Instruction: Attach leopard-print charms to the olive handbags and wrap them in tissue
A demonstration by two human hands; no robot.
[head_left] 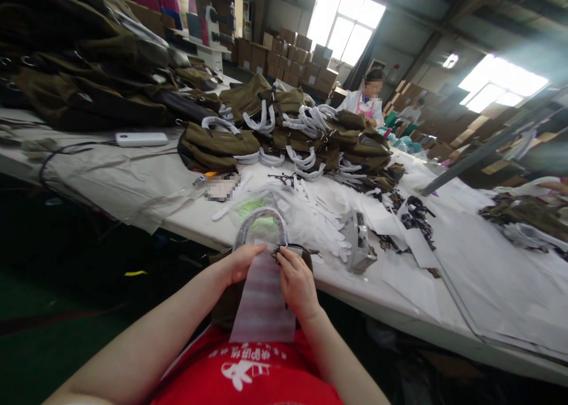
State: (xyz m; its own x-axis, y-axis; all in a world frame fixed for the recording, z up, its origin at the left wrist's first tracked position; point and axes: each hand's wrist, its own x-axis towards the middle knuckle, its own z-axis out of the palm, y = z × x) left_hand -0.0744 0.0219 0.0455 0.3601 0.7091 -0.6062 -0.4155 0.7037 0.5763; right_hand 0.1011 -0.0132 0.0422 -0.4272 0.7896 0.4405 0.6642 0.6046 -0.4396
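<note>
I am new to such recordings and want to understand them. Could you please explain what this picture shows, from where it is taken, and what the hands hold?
There is no machine here. A person wears the camera on the head, so it looks down at that person's own two hands. The left hand and the right hand both grip a white foam sheet lying over an olive bag with a curved handle. On the white table lie piles of olive bags, paper strips and a white power bank. Another person works farther back.
</note>
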